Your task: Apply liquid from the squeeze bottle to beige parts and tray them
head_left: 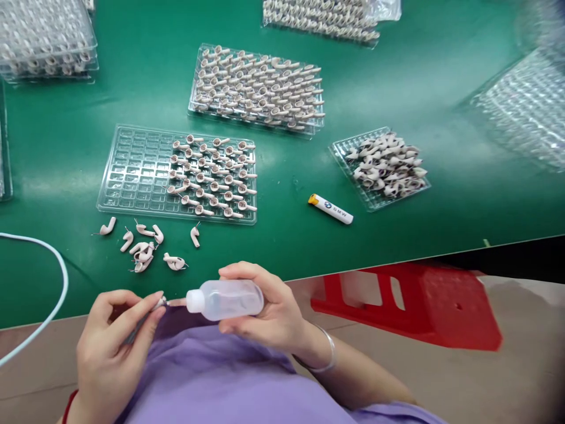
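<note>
Between thumb and fingertips, my left hand (119,335) pinches a small white earbud housing (159,302), mostly covered by the fingers. My right hand (273,312) grips a translucent squeeze bottle (233,299) with a white cap, tilted on its side. Its thin nozzle points left and ends at or very near the housing; contact is too small to make out. Just beyond my hands, several loose earbud housings (143,253) with short wires lie on the green table (282,235). Past them, a clear compartment tray (132,171) carries rows of housings on its right half.
Behind stands a full tray of housings (260,88), with stacked trays (48,41) at back left. A small tray (375,203) bears heaped housings, near a white lighter (331,209). A white cable (62,265) curves at left; a red stool (454,306) stands below the table edge.
</note>
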{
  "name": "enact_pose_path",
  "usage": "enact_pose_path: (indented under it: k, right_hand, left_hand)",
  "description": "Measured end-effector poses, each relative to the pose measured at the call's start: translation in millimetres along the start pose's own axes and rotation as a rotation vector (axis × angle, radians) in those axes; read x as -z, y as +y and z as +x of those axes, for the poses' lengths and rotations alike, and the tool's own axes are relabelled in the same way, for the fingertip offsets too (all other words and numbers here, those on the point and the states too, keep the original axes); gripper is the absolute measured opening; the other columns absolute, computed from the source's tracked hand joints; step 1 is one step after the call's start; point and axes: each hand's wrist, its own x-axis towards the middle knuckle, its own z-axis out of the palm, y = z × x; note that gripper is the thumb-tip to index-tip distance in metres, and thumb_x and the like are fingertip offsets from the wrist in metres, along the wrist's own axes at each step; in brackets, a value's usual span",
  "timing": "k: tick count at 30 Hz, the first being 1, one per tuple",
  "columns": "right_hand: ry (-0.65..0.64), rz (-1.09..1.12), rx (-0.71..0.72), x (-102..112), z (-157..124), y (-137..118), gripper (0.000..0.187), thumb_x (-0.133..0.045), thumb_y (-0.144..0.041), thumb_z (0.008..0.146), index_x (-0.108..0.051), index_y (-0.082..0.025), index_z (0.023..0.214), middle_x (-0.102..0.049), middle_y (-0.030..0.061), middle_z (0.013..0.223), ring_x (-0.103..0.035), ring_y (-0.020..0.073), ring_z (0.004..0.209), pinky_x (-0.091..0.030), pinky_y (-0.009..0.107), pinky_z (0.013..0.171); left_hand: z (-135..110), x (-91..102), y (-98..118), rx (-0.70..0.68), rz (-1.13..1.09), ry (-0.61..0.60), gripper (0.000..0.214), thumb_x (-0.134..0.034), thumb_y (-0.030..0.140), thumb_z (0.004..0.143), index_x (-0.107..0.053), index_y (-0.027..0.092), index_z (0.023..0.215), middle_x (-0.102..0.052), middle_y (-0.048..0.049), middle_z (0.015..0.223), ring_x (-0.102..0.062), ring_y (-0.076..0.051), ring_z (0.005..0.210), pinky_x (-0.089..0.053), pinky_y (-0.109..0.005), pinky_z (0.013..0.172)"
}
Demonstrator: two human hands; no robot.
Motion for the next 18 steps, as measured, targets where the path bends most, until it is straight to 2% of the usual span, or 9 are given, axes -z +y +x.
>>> enact_pose_path:
  k: [3, 6, 8, 10, 13, 18]
  right_hand:
    - [-0.026, -0.022, -0.009, -9.5, -3.4, -2.2, 0.04, -0.074, -0.023, 0.079, -0.055, -0.022, 0.114, -0.063, 0.006, 0.094, -0.063, 0.0169, 0.079, -0.052, 0.027, 0.065]
    - [-0.044, -0.147, 0.168, -22.1, -5.9, 1.1, 0.039, -0.069, -0.016, 0.078, -0.053, -0.021, 0.113, -0.066, 0.0077, 0.095, -0.065, 0.0193, 0.085, -0.053, 0.03, 0.07]
    - [-0.041, -0.248, 0.305, -30.0, -7.0, 5.9, 0.038, -0.067, -0.015, 0.08, -0.05, -0.019, 0.114, -0.068, 0.0081, 0.094, -0.065, 0.0196, 0.083, -0.051, 0.032, 0.07]
    - [-0.029, -0.334, 0.385, -36.3, -7.6, 10.9, 0.031, -0.064, -0.013, 0.083, -0.049, -0.019, 0.11, -0.069, 0.0073, 0.089, -0.064, 0.0188, 0.078, -0.049, 0.032, 0.068]
    - [-0.01, -0.444, 0.424, -41.9, -8.3, 16.0, 0.02, -0.06, -0.011, 0.086, -0.05, -0.019, 0.102, -0.067, 0.0064, 0.083, -0.061, 0.0185, 0.074, -0.047, 0.032, 0.066]
    - [0.018, -0.518, 0.453, -44.5, -9.6, 18.0, 0.014, -0.054, -0.011, 0.088, -0.051, -0.017, 0.1, -0.066, 0.0078, 0.083, -0.058, 0.0188, 0.073, -0.046, 0.033, 0.066]
  left_hand:
    - [-6.6, -0.1, 7.5, 0.196, -0.217, -0.091, 0.017, -0.071, 0.023, 0.083, -0.078, 0.029, 0.097, -0.066, -0.0011, 0.087, -0.064, -0.011, 0.074, -0.052, -0.017, 0.061]
    - [-10.7, -4.8, 8.1, 0.499, -0.439, -0.212, 0.011, -0.075, 0.033, 0.078, -0.08, 0.027, 0.086, -0.076, -0.0032, 0.087, -0.07, -0.016, 0.075, -0.055, -0.019, 0.063]
    - [-11.8, -9.9, 5.1, 0.734, -0.579, -0.332, 0.018, -0.076, 0.04, 0.075, -0.08, 0.025, 0.084, -0.078, -0.005, 0.084, -0.071, -0.018, 0.072, -0.054, -0.02, 0.06]
    - [-11.6, -15.3, 1.9, 0.904, -0.72, -0.417, 0.025, -0.077, 0.045, 0.073, -0.08, 0.023, 0.082, -0.078, -0.0057, 0.078, -0.07, -0.018, 0.066, -0.053, -0.02, 0.056]
    - [-9.3, -21.8, -0.2, 1.003, -0.864, -0.42, 0.029, -0.081, 0.047, 0.067, -0.079, 0.02, 0.074, -0.076, -0.0044, 0.068, -0.066, -0.015, 0.059, -0.052, -0.019, 0.054]
    - [-5.6, -26.0, -0.3, 1.035, -0.911, -0.399, 0.028, -0.084, 0.045, 0.065, -0.08, 0.018, 0.074, -0.076, -0.0057, 0.069, -0.062, -0.013, 0.059, -0.049, -0.017, 0.054]
